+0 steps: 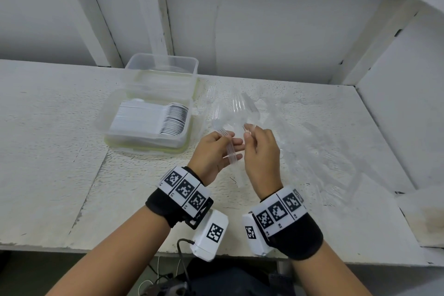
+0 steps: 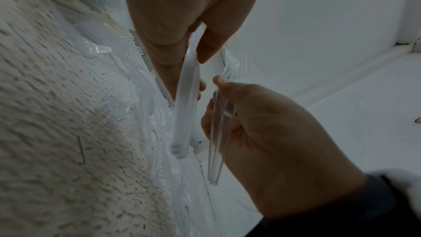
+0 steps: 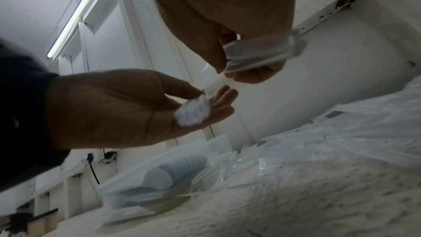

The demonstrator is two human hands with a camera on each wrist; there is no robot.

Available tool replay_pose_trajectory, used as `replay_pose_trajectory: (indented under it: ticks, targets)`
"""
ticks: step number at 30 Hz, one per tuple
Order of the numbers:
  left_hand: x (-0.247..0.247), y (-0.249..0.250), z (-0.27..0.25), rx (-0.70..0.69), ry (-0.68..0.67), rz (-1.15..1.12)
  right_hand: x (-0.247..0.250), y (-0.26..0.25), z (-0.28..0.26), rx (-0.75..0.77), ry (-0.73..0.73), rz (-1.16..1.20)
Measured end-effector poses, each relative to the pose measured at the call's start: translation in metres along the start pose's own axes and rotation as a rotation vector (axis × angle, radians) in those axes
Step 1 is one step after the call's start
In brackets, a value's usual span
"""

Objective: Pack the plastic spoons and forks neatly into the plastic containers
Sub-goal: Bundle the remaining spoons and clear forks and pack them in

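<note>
Both hands are raised above the white table (image 1: 60, 151), close together but not touching. Left hand (image 1: 213, 154) holds a small bundle of clear forks (image 1: 229, 149) under its thumb; right hand (image 1: 260, 151) pinches what appears to be further clear forks (image 1: 242, 108). Loose forks (image 1: 312, 151) lie right. Stacked spoons (image 1: 153, 119) fill the near container (image 1: 113, 115); another container (image 1: 162, 66) sits behind.

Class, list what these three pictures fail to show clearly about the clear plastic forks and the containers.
- Number of clear plastic forks held by the left hand: head view, transparent and overlapping.
- Right hand's forks: right wrist view, blurred.
- Contents of the rear clear plastic container: too faint to tell.
</note>
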State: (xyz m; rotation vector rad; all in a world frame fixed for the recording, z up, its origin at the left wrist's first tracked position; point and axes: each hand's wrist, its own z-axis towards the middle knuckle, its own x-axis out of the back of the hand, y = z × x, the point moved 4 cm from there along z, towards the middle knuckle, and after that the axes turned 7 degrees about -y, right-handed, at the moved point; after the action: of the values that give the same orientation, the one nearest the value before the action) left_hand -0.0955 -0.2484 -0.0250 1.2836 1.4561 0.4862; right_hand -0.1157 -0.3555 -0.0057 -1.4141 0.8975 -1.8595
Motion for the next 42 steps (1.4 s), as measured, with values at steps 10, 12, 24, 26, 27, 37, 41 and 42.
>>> replay_pose_trajectory:
  ticks: [10,12,24,26,27,37,41,42]
  targets:
    - [-0.007,0.001,-0.002,-0.027,-0.051,0.011,-0.007,-0.005,0.004,0.056,0.014,-0.149]
    - [-0.004,0.002,-0.003,-0.020,-0.041,0.035,-0.010,-0.004,0.007,0.032,-0.076,-0.106]
    - [0.007,0.003,0.000,0.020,-0.034,0.034,0.018,-0.003,0.014,-0.162,-0.184,0.088]
    - [0.008,0.004,0.001,0.014,-0.023,0.017,0.016,0.006,0.014,-0.221,-0.217,0.159]
    - [0.009,0.004,0.002,0.013,-0.019,0.008,0.015,0.012,0.015,-0.231,-0.207,0.201]
    - [0.003,0.011,0.010,0.002,-0.069,0.038,0.010,0.011,0.019,-0.114,-0.030,0.105]
    - [0.004,0.014,0.013,-0.015,-0.067,0.060,0.001,0.006,0.023,-0.103,-0.013,-0.001]
    - [0.005,0.015,0.014,-0.020,-0.059,0.056,0.000,0.005,0.024,-0.098,0.012,0.000]
